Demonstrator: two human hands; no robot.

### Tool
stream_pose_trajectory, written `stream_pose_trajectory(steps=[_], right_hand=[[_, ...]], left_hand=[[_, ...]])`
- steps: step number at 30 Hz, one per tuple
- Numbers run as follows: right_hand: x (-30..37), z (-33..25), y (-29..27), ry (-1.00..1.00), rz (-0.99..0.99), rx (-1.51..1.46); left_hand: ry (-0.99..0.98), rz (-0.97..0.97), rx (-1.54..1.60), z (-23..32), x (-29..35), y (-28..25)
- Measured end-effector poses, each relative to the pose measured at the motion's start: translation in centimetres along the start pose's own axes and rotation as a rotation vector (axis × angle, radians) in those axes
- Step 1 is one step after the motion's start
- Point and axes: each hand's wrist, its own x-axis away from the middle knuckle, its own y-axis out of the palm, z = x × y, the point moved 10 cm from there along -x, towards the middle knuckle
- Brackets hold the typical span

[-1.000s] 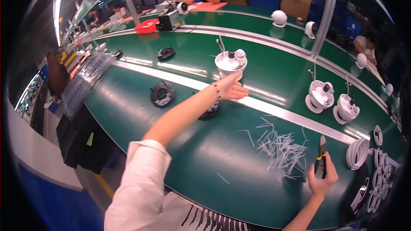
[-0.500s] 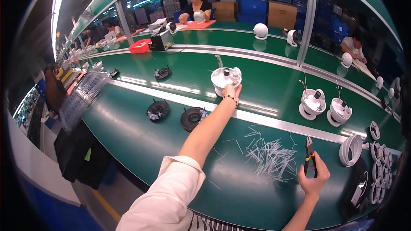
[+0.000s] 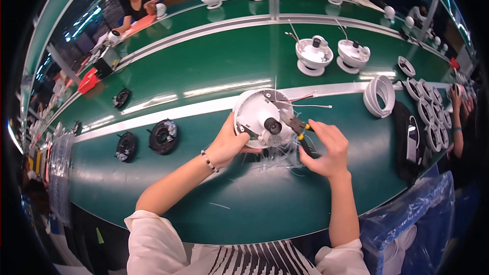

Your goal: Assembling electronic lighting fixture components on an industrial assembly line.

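My left hand (image 3: 228, 141) is closed on the rim of a white camera housing (image 3: 249, 106), tilted so its open side and black lens (image 3: 273, 126) face me. Thin wires (image 3: 317, 105) with small plugs stick out past its right side. In my right hand (image 3: 328, 148) is a pair of cutting pliers (image 3: 305, 145) with black and yellow handles; the jaws are at the housing's right edge, near the wires. Whether the jaws touch anything is hard to see. Below the housing, partly hidden, lies a pile of thin whitish plastic strips (image 3: 272, 162).
Two more open housings (image 3: 314, 55) stand beyond the metal rail. White rings (image 3: 379, 97) and a black pouch (image 3: 407, 142) lie at the right. Black round parts (image 3: 164, 136) sit at the left. Co-workers (image 3: 135, 7) sit across the bench.
My left hand has brought the housing from beyond the rail to close in front of me. My right hand has raised the pliers to its edge. The view has turned right.
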Motion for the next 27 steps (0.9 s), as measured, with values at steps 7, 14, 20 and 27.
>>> stream_pose_trajectory(steps=[7,14,20,27], right_hand=[[0.8,1.3,-0.4,0.095,0.002,0.097],[0.6,1.4,-0.3,0.147,0.002,0.087],[1.0,2.5,0.3,0.204,-0.039,0.028],[0.5,2.0,1.2,0.261,-0.133,-0.067]], left_hand=[[0.082,0.014,-0.12,0.3,0.8,1.6],[0.131,-0.019,-0.227,0.5,0.4,2.3],[0.254,-0.039,-0.308,1.7,0.1,3.3],[0.153,0.129,-0.121,2.1,-1.0,1.6]])
